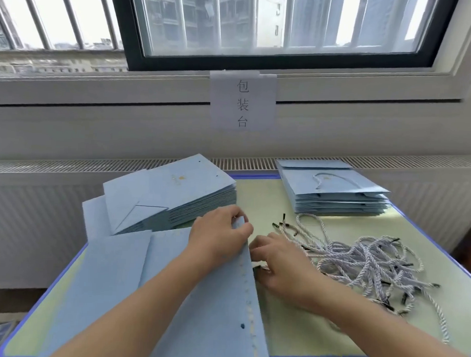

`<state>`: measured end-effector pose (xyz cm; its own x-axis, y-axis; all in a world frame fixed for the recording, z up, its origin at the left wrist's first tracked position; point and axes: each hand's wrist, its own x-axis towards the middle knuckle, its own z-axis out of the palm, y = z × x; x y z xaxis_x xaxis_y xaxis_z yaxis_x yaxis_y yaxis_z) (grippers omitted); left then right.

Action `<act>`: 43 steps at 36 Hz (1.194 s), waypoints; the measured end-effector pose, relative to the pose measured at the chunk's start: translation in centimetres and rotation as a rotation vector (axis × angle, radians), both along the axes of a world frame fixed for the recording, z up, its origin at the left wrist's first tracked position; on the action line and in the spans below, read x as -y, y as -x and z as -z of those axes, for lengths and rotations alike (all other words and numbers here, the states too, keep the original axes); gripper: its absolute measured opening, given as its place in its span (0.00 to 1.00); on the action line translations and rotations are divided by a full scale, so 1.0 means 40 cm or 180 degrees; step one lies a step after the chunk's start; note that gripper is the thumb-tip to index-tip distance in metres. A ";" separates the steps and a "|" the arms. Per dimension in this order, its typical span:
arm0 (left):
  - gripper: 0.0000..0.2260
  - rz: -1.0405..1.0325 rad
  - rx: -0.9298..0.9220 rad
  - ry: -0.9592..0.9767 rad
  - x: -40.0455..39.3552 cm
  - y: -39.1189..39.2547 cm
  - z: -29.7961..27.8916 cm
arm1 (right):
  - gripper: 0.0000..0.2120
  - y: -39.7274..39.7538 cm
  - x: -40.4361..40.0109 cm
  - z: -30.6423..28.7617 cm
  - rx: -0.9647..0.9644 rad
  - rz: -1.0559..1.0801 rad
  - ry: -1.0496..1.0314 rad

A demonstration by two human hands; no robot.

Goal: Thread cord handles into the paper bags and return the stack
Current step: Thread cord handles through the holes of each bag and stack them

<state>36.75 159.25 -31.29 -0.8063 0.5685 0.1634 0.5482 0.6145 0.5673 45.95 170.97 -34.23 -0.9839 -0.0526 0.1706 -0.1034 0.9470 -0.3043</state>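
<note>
Work surface: a pale green table [281,204] with a blue rim, set against a white ribbed radiator below a window.

Materials. The bag [211,305] in hand is flat matte light-blue paper, lying near the front edge, its right edge lifted; a dark punched hole and a flecked crease run along that edge. The left stack [175,195] holds flat bags of the same paper, slewed, without cords on top; a folded gusset shows as a triangle. The right stack [332,189] is squarer, and its top bag carries a cord loop. The cords [365,260] are twisted white-and-grey rope with black tips, heaped in a tangle right of the bag.

Hands. The left hand [221,234] pinches the bag's raised edge at its far end, fingers curled over it. The right hand [282,262] sits just beside that edge with fingers curled; a cord end lies at its fingertips, but whether they grip it cannot be told.

Obscured. The bag's near end is cut off by the frame. A paper sign [242,101] with three characters is taped under the window.
</note>
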 end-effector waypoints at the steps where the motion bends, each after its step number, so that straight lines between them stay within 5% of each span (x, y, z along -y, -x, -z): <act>1: 0.03 -0.0029 -0.0059 -0.0034 -0.001 -0.003 -0.004 | 0.14 0.009 0.002 0.007 0.0035 -0.0087 0.0013; 6: 0.08 0.0047 -0.0155 -0.0037 0.001 0.000 -0.003 | 0.10 0.038 0.011 0.037 -0.0002 -0.0371 0.0198; 10: 0.13 0.0190 0.0797 -0.0567 0.009 0.021 0.023 | 0.07 0.027 0.013 0.029 -0.0097 -0.0408 0.0257; 16: 0.12 0.0414 0.1448 -0.1109 0.023 0.040 0.056 | 0.07 0.010 -0.031 0.001 -0.0538 0.0359 0.1243; 19: 0.19 0.0486 0.1477 -0.1263 0.029 0.035 0.062 | 0.09 0.010 -0.044 -0.026 -0.0572 0.0544 0.1507; 26: 0.19 0.0485 0.1565 -0.1407 0.035 0.047 0.071 | 0.10 0.026 -0.053 -0.034 -0.0115 0.0715 0.1759; 35: 0.16 0.0613 0.1895 -0.1463 0.043 0.056 0.075 | 0.08 0.014 -0.045 -0.038 0.0357 0.0486 0.3317; 43: 0.15 0.0744 0.2257 -0.1530 0.047 0.064 0.072 | 0.12 0.037 -0.041 -0.031 0.0415 0.0465 0.2861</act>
<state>34.18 157.38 -34.18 -0.6803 0.7299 -0.0669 0.0516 0.1387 0.9890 44.47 172.61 -32.97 -0.9847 0.1724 -0.0255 0.0854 0.3494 -0.9331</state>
